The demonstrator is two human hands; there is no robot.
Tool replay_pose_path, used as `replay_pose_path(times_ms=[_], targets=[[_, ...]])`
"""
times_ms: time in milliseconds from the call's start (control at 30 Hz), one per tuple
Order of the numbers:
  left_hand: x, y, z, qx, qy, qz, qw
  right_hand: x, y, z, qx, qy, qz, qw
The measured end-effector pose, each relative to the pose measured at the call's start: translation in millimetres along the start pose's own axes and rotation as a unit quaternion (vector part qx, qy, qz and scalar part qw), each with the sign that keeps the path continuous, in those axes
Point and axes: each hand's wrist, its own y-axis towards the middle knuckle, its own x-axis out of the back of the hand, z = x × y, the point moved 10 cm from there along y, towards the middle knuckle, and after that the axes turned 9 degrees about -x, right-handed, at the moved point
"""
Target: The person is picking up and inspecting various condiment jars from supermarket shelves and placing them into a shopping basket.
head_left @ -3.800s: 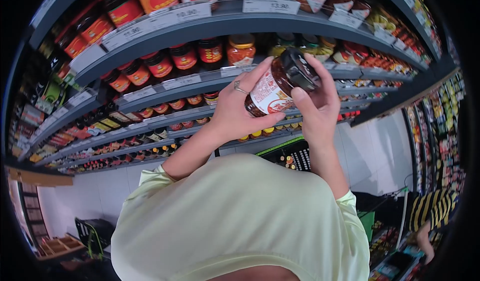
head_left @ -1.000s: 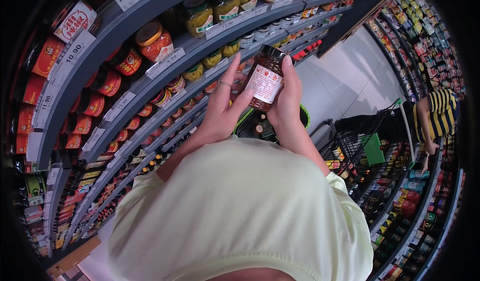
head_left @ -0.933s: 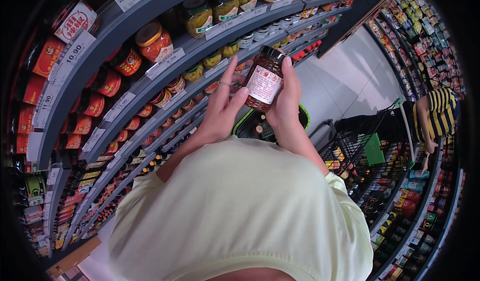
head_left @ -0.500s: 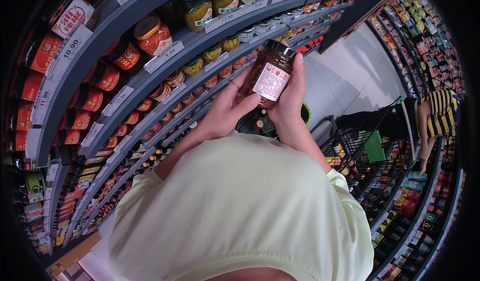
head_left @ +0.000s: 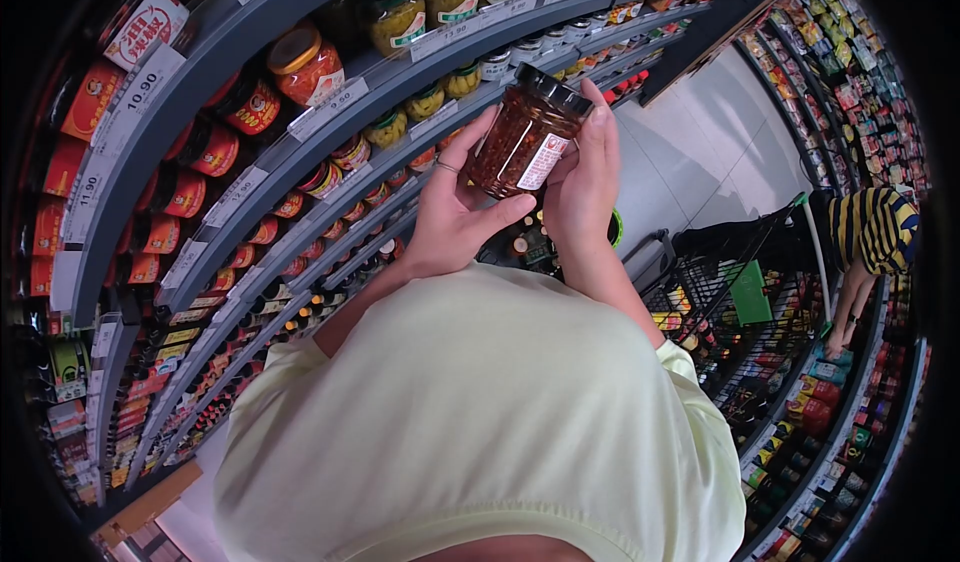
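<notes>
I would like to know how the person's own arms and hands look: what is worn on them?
The sleeves are short, smooth and pale yellow-green, and leave the forearms bare. The left hand wears a narrow, silver-coloured ring on one finger. On the right hand no ring is visible. Neither hand wears a glove.

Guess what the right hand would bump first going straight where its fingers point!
Beyond the chili jar, the right hand would probably meet the grey shelf edge first, though depth is unclear.
</notes>
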Motion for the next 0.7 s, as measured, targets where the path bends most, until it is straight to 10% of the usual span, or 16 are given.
replay_pose_path(times_ms=[700], targets=[[6, 1, -9, -0.056, 0.289, 0.025, 0.955, 0, -2, -15, -0.086, 0.03, 0.009, 0.996]])
